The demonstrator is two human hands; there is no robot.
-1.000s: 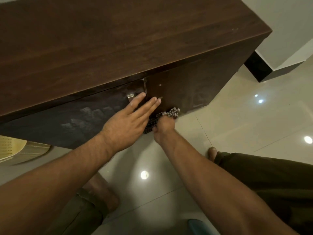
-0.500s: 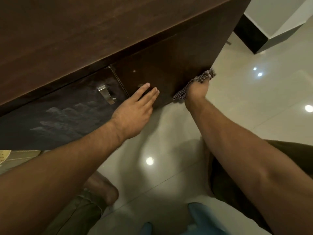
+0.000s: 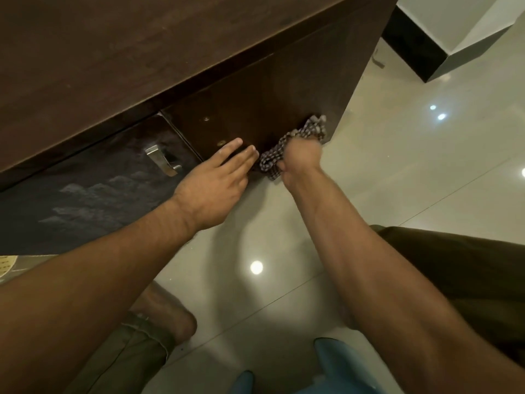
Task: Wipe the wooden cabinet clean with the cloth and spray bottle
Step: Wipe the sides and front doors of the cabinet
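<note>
**Cleaning the cabinet front, seen from above.** We look down on the dark wooden cabinet (image 3: 142, 52), with its top at upper left and its door (image 3: 270, 103) standing over the pale tiled floor (image 3: 397, 180).

- **Left hand:** The left hand (image 3: 216, 177) lies flat on the lower part of the door. Its fingers are straight and pressed together, and the fingertips reach just below a small brass-coloured fitting (image 3: 220, 143).
- **Right hand:** The right hand (image 3: 301, 155) is curled round a bunched checked cloth (image 3: 272, 160) and holds it against the door near the lower right corner. We see cloth above the knuckles and left of the fist, close to the left fingertips.
- **Surroundings:** A metal handle (image 3: 160, 160) sits on the darker neighbouring panel (image 3: 85, 200), left of the left hand. A blue object (image 3: 335, 362) appears at the lower edge. We cannot tell whether it is the spray bottle.
</note>
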